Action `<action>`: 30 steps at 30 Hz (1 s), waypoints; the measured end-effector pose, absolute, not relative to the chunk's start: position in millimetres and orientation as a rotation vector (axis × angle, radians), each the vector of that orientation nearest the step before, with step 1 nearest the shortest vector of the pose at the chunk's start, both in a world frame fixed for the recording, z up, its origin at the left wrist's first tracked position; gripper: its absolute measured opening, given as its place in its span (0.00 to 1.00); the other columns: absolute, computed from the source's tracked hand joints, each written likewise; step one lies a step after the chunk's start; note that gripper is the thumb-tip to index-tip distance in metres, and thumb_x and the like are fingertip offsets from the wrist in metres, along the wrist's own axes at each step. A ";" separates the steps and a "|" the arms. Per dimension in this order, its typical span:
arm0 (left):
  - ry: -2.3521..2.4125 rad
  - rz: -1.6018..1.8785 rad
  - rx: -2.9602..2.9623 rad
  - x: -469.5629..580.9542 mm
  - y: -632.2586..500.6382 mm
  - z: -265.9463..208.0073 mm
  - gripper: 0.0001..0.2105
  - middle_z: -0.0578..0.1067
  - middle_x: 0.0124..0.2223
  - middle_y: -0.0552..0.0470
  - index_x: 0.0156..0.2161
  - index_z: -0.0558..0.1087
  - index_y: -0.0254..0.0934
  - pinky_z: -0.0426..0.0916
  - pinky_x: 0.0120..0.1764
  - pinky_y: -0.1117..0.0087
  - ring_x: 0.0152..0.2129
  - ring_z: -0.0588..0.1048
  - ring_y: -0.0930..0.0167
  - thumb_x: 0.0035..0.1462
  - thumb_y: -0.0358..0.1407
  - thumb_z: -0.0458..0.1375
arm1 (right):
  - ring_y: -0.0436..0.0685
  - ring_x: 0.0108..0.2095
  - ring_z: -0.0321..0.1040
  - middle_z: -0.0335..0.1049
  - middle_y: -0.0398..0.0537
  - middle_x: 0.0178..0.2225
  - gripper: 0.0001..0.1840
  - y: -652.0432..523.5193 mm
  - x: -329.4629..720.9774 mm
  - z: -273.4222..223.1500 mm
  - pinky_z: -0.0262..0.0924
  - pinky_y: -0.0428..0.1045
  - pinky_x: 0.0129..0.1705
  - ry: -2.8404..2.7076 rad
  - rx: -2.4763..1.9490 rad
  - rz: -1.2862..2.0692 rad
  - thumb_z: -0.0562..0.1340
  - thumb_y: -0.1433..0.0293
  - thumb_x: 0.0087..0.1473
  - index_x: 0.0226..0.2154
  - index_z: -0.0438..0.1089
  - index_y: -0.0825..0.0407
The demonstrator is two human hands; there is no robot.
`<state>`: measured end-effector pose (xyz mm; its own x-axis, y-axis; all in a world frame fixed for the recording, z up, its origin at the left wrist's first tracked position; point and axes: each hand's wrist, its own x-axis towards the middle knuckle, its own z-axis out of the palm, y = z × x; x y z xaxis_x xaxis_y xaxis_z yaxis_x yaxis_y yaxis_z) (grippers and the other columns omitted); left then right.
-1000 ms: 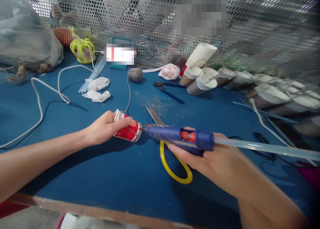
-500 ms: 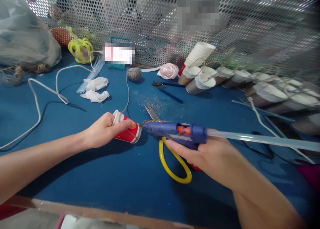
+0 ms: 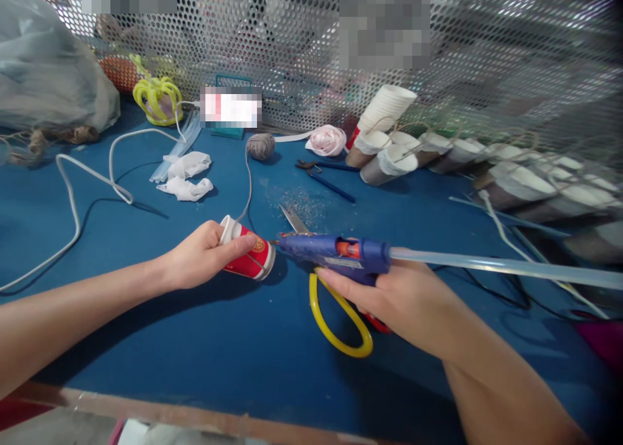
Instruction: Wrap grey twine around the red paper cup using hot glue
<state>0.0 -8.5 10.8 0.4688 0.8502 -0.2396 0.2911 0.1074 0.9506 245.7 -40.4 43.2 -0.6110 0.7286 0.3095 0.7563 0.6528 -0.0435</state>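
My left hand (image 3: 209, 253) is closed round a red and white paper cup (image 3: 249, 261), tilted on its side with its base toward the right. Grey yarn (image 3: 249, 189) runs from the cup to a small ball of yarn (image 3: 261, 146). In my right hand (image 3: 389, 302) is a blue glue gun (image 3: 321, 250), its nozzle at the cup's base; whether they touch I cannot tell. A long clear glue stick (image 3: 487, 268) sticks out of the gun's back. Scissors (image 3: 338, 315) with yellow and red handles lie beneath the gun, partly hidden by it and my hand.
Blue-handled pliers (image 3: 331, 179), a pink ribbon roll (image 3: 327, 140) and white scraps (image 3: 185, 187) lie farther back. Several wrapped cups (image 3: 389, 165) line the right side. A white cable (image 3: 73, 205) loops at left. Perforated metal mesh (image 3: 292, 49) closes off the back.
The glue gun and my right hand have shifted slightly left, toward the cup. My left hand and the cup stay nearly where they were.
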 end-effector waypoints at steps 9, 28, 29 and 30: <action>1.048 0.551 1.497 -1.8 -8.9 11.8 0.21 0.64 0.19 0.57 0.20 0.69 0.31 0.52 0.20 0.77 0.17 0.56 0.78 0.53 0.47 0.51 | 0.54 0.17 0.63 0.61 0.43 0.10 0.27 -46.2 238.7 56.8 0.52 0.48 0.22 -2.745 -0.854 -0.645 0.42 0.77 0.56 0.26 0.75 0.49; 1.068 0.551 1.471 -0.9 -9.3 10.4 0.20 0.72 0.21 0.53 0.25 0.74 0.30 0.57 0.22 0.76 0.18 0.64 0.75 0.53 0.46 0.52 | 0.54 0.19 0.65 0.69 0.45 0.19 0.15 -54.4 231.5 62.2 0.62 0.48 0.22 -2.382 -1.339 0.354 0.50 0.67 0.54 0.23 0.69 0.47; 1.068 0.554 1.467 -0.7 -9.2 10.3 0.20 0.72 0.21 0.52 0.25 0.74 0.30 0.57 0.22 0.76 0.18 0.65 0.75 0.53 0.46 0.52 | 0.54 0.19 0.65 0.69 0.46 0.20 0.15 -55.2 232.4 61.0 0.62 0.49 0.22 -2.371 -1.338 0.368 0.50 0.67 0.54 0.24 0.69 0.47; 1.064 0.555 1.459 -0.6 -9.2 10.2 0.20 0.73 0.22 0.52 0.25 0.75 0.30 0.58 0.23 0.76 0.19 0.65 0.75 0.53 0.46 0.52 | 0.54 0.19 0.65 0.69 0.46 0.20 0.14 -55.8 233.0 59.9 0.62 0.49 0.22 -2.361 -1.341 0.380 0.50 0.67 0.54 0.24 0.68 0.47</action>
<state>-0.6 -9.2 10.2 0.4699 0.8503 -0.2371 0.2918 0.1038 0.9508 233.0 -55.8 59.9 -0.4614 0.8632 0.2050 0.7552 0.5034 -0.4199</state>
